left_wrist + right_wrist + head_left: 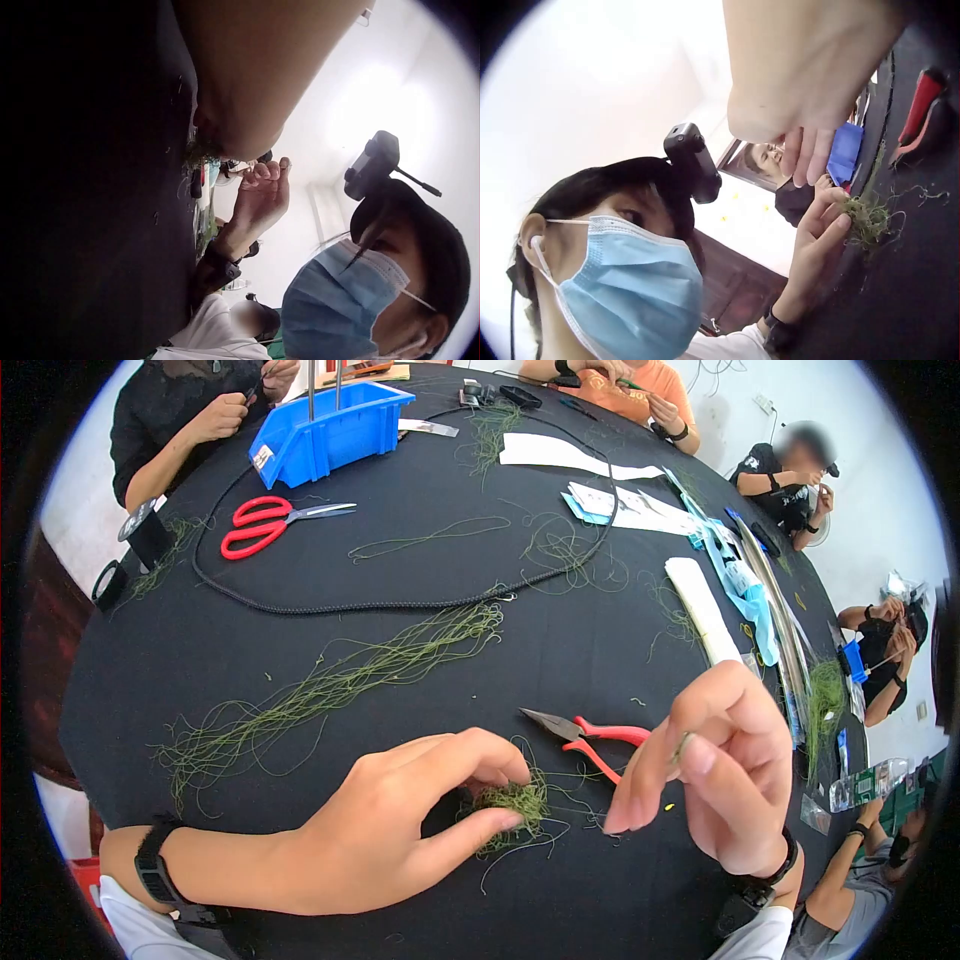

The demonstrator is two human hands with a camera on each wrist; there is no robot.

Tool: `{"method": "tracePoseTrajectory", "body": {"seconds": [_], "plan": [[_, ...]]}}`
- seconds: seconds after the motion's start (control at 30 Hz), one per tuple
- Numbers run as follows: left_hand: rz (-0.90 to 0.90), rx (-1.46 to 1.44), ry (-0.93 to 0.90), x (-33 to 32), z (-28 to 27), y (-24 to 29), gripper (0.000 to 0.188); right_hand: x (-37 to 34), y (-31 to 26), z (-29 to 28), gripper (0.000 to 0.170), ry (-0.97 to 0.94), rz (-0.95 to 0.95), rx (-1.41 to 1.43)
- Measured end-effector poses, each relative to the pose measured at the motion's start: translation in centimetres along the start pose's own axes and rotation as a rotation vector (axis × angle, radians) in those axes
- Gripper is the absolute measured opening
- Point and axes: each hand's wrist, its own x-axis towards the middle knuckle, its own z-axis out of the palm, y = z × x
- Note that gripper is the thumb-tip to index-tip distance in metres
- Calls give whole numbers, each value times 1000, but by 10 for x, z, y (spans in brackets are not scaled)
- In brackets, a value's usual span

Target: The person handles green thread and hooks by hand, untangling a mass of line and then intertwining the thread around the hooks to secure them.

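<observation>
My left hand point(400, 820) pinches a clump of tangled green thread point(515, 805) between thumb and fingers, low over the black table. Loose ends of the clump trail to the right; the same clump point(870, 221) shows beneath the fingertips in the right wrist view. Raised at the right, my right hand point(725, 770) has its thumb against the index finger, with a small greenish bit point(683, 747) between them; cannot tell exactly what it is. Red-handled pliers point(575, 735) lie between the two hands, jaws pointing left. Beyond the left hand stretches a long bundle of green threads point(340, 680).
Red-handled scissors point(262, 525) and a blue bin point(335, 440) stand farther back. A black cord point(370, 607) loops across the table. White strips point(700, 605), blue packaging point(735, 580) and long rods point(775, 615) lie along the right. Other people sit around the table.
</observation>
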Motion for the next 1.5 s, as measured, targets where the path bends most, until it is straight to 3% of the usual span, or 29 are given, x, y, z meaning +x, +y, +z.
{"method": "tracePoseTrajectory", "body": {"seconds": [0.1, 0.2, 0.33, 0.37, 0.43, 0.6, 0.63, 0.7, 0.83, 0.87, 0.97, 1.07, 1.17, 1.27, 1.37, 1.5], "plan": [[-90, -77, 73, -1, 3, 1, 27, -1, 12, -17, 7, -211, -87, 137], [-92, 8, 71, -1, 0, 3, 28, -3, 11, -11, 6, -162, -49, 186], [21, 100, 55, -1, -1, -2, 24, 1, 2, -8, 9, -395, -111, -227], [43, 113, 53, -1, -1, -4, 24, 2, 0, -10, 12, -509, -24, -362], [66, 126, 64, 0, -2, -4, 23, 0, 14, -2, 17, -540, -94, -322], [92, 141, 116, 0, -1, -6, 23, 4, 27, -8, 19, -471, -288, -417], [85, 137, 133, 0, -1, -5, 23, 4, 27, -10, 17, -374, -249, -414], [71, 131, 165, 1, 0, -2, 22, 3, 19, -9, 14, -184, 157, -255], [90, 132, 184, 2, 0, -3, 23, 13, 30, -13, 13, -155, 197, -353], [89, 126, 188, 2, 1, -3, 23, 13, 40, -17, 15, -181, 74, -404], [83, 119, 186, 2, 0, -2, 23, 16, 32, -17, 16, -243, -58, -574], [108, 130, 182, 2, -1, -2, 22, 16, 31, -25, 13, -392, -103, -621], [124, 132, 178, 2, -1, -3, 22, 19, 32, -27, 12, -346, -137, -631], [99, 100, 171, 2, -1, -1, 23, 18, 11, -25, 12, -261, 287, -447], [88, 78, 163, 2, -1, 0, 24, 20, 10, -31, 14, -269, 263, -495], [90, 81, 158, 2, -2, -2, 23, 21, 13, -36, 19, -424, -163, -737]]}}
